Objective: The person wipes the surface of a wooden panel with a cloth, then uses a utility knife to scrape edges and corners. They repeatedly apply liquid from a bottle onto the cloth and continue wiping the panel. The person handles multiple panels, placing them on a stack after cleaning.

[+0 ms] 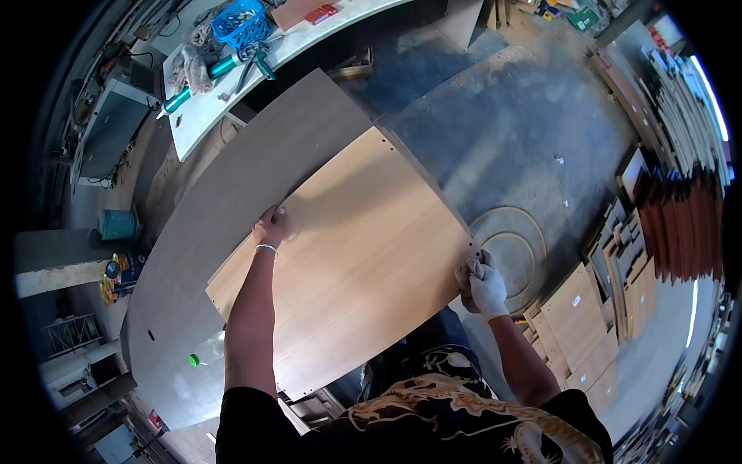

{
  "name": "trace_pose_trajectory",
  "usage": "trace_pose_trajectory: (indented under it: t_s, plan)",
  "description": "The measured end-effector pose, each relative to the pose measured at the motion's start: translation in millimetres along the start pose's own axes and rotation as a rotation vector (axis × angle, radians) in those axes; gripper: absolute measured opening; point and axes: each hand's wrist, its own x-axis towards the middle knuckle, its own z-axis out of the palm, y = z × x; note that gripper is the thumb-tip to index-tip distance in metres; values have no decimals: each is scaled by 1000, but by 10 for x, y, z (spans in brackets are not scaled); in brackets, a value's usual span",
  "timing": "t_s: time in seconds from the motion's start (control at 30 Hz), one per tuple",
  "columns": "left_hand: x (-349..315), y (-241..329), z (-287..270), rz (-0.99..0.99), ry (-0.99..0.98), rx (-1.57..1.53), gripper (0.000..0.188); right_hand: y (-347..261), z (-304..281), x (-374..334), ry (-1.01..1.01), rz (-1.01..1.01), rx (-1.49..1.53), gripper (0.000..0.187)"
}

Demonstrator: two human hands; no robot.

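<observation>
A large light-brown wooden panel (348, 263) lies slanted across the grey worktop (193, 240), its near right part reaching past the worktop's edge. Small dark holes show near its corners. My left hand (270, 228), bare with a bracelet at the wrist, is closed on the panel's far left edge. At the right corner, close to my body, my right hand (485, 286) in a pale work glove grips the panel's edge. The fingers under the board are hidden. A clear plastic bottle (209, 350) with a green cap lies on the worktop beside my left forearm.
A white table (290, 50) at the far left bears a blue basket (241, 25) and a teal caulking gun (224, 65). Wooden boards (580, 309) lie on the floor at the right, near stacked dark-red strips (680, 224). A green bucket (117, 224) stands left.
</observation>
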Motion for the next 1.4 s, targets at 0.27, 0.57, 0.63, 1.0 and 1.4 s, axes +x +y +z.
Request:
trace_pose_trajectory:
  t_s: [0.27, 0.57, 0.63, 1.0, 1.4]
  plan:
    - [-371, 50, 172, -169, -99, 42, 48, -229, -127, -408, 30, 61, 67, 28]
    - [-445, 191, 70, -173, -68, 15, 44, 216, -93, -160, -65, 25, 46, 25]
    - [-528, 88, 2, -174, -52, 27, 44, 187, -20, -160, -120, 4, 30, 25]
    - [-703, 115, -62, -235, -112, 86, 48, 113, -23, -237, -236, -136, 141, 59]
    - [-2170, -97, -469, -629, 220, 9, 85, 360, 96, -15, -155, -103, 327, 31]
